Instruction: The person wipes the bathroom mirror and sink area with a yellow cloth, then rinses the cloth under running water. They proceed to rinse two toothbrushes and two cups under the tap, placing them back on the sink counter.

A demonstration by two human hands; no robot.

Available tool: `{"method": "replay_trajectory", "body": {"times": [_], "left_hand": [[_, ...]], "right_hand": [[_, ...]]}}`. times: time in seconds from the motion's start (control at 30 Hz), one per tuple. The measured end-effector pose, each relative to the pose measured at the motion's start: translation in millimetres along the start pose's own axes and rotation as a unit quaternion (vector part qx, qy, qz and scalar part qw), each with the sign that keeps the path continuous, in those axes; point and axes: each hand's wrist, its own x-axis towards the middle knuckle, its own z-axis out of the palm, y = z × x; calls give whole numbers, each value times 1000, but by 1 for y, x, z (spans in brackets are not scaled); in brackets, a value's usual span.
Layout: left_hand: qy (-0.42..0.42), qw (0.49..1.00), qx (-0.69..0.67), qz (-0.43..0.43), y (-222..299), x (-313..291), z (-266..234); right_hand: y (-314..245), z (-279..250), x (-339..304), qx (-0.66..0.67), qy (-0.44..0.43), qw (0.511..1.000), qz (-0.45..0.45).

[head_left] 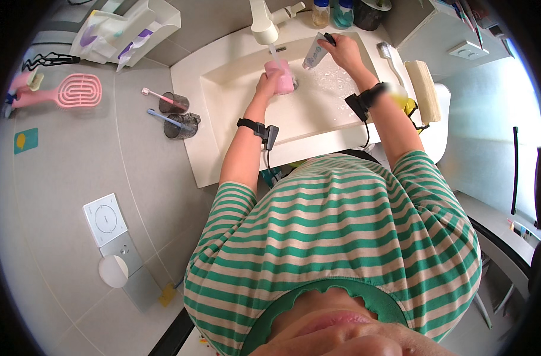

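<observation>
Over the cream sink (pixel 235 121) my left hand (pixel 266 83) is closed around a pink object (pixel 284 83), with a stream of water running onto it from the white faucet (pixel 263 28). Whether it is a cup or a sponge I cannot tell. To the right, my right hand (pixel 346 53) grips a pale squeeze tube (pixel 315 54) by its black-capped end. The tube's other end slants down to the left above the basin. Water drops dot the basin beneath my right hand.
On the left ledge stand two dark cups (pixel 174 102) holding toothbrushes. A pink hairbrush (pixel 78 91) hangs on the left wall. Several bottles (pixel 321 13) line the back right. A white-handled brush (pixel 392 56) and a beige rectangular block (pixel 423 89) lie along the right rim.
</observation>
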Motion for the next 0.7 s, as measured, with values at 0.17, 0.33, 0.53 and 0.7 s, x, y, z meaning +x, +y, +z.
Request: {"method": "replay_trajectory", "body": {"times": [0.17,0.33,0.53,0.7], "left_hand": [[-60,957,-262,-112,-4,2,-3],[-75,910,-385,-133,4,-8,-10],[-124,850,-506,-74,16,-29,-12],[-67,901,-425,-60,14,-34,-12]], "right_hand": [[8,13,1,41,-26,999,1],[17,28,-1,95,-97,991,-2],[5,49,-8,111,-148,982,30],[-16,59,-27,63,-168,979,-95]]}}
